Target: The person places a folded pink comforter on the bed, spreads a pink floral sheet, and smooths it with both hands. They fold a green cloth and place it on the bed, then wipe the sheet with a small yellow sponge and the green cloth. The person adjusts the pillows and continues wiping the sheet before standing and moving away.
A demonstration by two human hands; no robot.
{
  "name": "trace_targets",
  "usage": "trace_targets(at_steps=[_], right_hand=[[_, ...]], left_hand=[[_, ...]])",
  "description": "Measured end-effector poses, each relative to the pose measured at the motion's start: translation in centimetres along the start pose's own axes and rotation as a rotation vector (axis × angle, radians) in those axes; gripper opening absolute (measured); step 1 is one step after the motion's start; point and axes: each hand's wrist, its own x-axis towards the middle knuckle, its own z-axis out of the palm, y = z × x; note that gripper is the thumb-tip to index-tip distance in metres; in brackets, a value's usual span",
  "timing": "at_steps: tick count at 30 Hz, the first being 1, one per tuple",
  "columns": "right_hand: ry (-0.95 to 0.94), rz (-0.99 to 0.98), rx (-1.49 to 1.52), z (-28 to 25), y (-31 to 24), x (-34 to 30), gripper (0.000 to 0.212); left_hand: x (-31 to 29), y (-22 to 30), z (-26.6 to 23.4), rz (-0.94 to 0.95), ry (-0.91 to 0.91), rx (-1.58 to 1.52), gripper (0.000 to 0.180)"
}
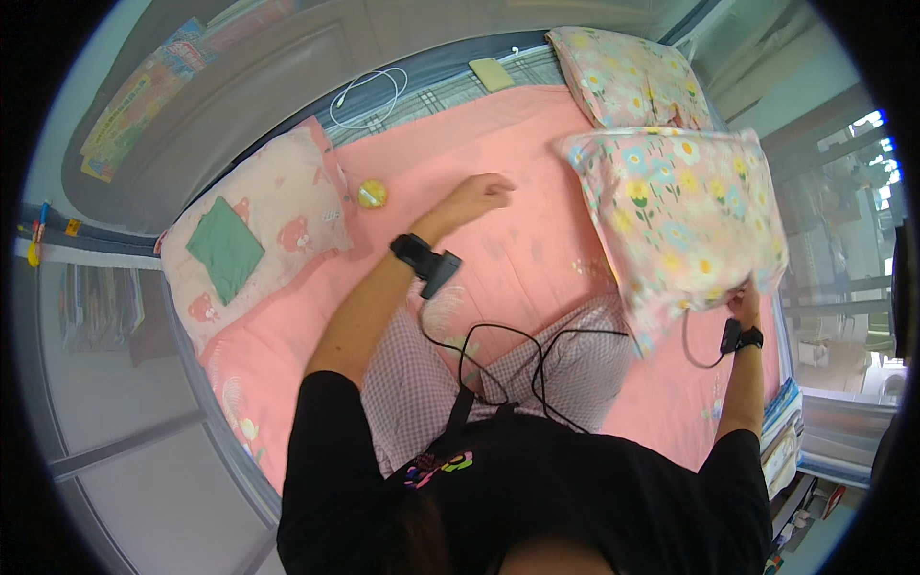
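On the right, my right hand [743, 301] grips the near right edge of a pillow [685, 211] in a pink floral case; the pillow's body partly hides the fingers. This pillow is tilted and overlaps a second floral pillow [623, 72] behind it. My left hand [479, 195] is over the pink bedsheet [460, 144], left of the pillow and apart from it. Its fingers are loosely bent and slightly apart, with nothing seen in them. Each wrist wears a black strap with a small device, and black cables run across my lap.
A pink bear-print pillow [283, 235] with a folded green cloth [226, 251] on it lies at the left. Beside it is a small yellow round object [372, 194]. A white cable [395, 96] and a yellowish flat rectangular object [491, 74] lie along the far edge. Mesh netting surrounds the bed.
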Motion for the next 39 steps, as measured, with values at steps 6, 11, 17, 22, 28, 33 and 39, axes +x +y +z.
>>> trace_targets(at_steps=[6, 11, 17, 22, 28, 33, 39], right_hand=[[-0.045, -0.644, -0.707, 10.4, 3.0, 6.0, 0.022], [-0.518, -1.049, -0.779, 34.1, 0.4, 8.5, 0.038], [-0.592, -1.198, -1.172, 56.4, 1.2, 13.8, 0.060], [-0.520, -0.831, -1.593, 62.7, 2.6, 19.3, 0.049], [-0.477, -0.930, -1.456, 61.6, 5.3, 18.9, 0.017], [-0.446, -0.627, -1.565, 64.4, 2.9, 17.8, 0.014], [-0.452, -0.840, -1.428, 67.6, 0.7, 20.1, 0.013]], left_hand=[[0.6, -7.1, -17.5, -0.018, 0.239, 0.969, 0.030], [3.6, -9.5, -21.3, 0.021, 0.319, 1.154, 0.065], [7.9, -10.3, -20.6, -0.077, 0.369, 1.217, 0.037], [9.4, -11.5, -21.6, 0.167, 0.326, 1.077, 0.037], [10.4, -13.3, -22.2, -0.088, 0.316, 0.895, 0.039], [11.8, -13.3, -22.9, -0.163, 0.258, 0.837, 0.040], [12.5, -13.3, -23.6, -0.375, 0.288, 0.617, 0.038]])
